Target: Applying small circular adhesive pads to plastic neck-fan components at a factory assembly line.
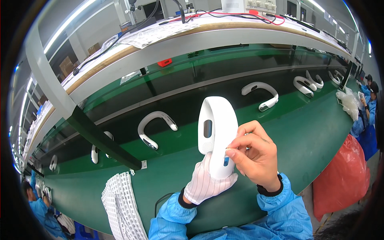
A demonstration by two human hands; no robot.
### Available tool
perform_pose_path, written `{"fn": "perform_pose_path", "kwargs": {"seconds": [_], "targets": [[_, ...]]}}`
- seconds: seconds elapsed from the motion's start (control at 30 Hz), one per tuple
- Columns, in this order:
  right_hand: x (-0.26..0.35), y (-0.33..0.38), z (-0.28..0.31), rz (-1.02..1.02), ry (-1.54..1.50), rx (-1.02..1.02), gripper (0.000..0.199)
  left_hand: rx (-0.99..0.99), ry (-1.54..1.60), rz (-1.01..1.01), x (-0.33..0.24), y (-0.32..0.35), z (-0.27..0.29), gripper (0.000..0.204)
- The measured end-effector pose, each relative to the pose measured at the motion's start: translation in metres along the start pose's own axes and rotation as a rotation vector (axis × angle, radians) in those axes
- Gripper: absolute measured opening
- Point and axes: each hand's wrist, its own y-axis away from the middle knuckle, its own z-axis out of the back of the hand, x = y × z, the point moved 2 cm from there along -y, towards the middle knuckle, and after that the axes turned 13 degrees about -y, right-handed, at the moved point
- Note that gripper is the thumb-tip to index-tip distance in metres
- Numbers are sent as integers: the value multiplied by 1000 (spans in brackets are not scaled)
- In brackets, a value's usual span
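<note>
Fingers (251, 140) of the bare right hand (260, 160) drawn together at the tips, apparently in contact with the lower face of a white curved device (228, 120), just above a small blue patch (226, 161); cannot tell of anything thin pinched between them. Clasps the device's lower end in the gloved left hand (210, 184), fingers clamped around it, and holds it upright above the green surface (308, 128). Looks, by judgement, partway through handling this one piece: shell apparently assembled, blue patch in place, fine work by the right fingers seemingly not yet done. Cannot tell the similar white devices (141, 129), spaced out along the far side, as finished or not. No readable brand or label on the held device. On the white sheets (122, 204) lying at lower left, only rows of small repeated shapes, with no legible wording. Likewise too small to read: any markings on the knobbed instrument (260, 5) up on the shelf (240, 37).
</note>
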Motion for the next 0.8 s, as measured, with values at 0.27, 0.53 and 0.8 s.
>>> {"fn": "perform_pose_path", "kwargs": {"seconds": [0.27,0.53,0.8], "targets": [[-13,-1,1,151,38,29,10,-104,-111,-230,5,-1,-4,60],[-24,0,-2,199,96,-56,28,-117,-13,-121,8,1,-4,61],[-26,-1,12,-179,-407,-200,44,64,355,122,2,-7,-2,49]]}}
